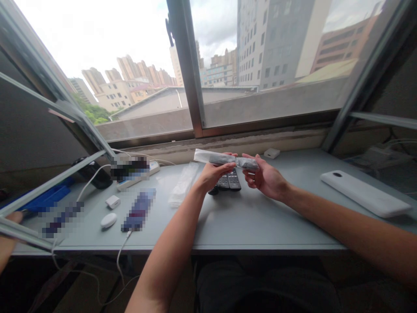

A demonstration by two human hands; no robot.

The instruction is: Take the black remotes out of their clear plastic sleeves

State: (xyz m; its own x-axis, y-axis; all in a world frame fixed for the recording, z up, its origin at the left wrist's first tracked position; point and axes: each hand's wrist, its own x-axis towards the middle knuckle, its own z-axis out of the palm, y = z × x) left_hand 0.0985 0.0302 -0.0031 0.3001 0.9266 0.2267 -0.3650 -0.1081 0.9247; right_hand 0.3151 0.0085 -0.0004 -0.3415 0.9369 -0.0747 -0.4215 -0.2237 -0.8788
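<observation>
A dark, long object in a clear plastic sleeve [243,162] is held nearly level above the table between both hands. My left hand [215,173] grips its middle, thumb along the near side. At the sleeve's right end, the thumb and fingers of my right hand [262,177] are closed around it. The sleeve's left end sticks out flat and pale past my left hand. Beneath the hands lie several black remote controls [229,180] side by side, partly hidden. Left of them is a pile of clear plastic sleeves [183,186].
On the left are a power strip [138,176], a white adapter [112,201], a white oval object [108,220] and a blurred phone [139,210] with a cable. A white device [365,193] lies right. Another person's arm [9,243] shows far left.
</observation>
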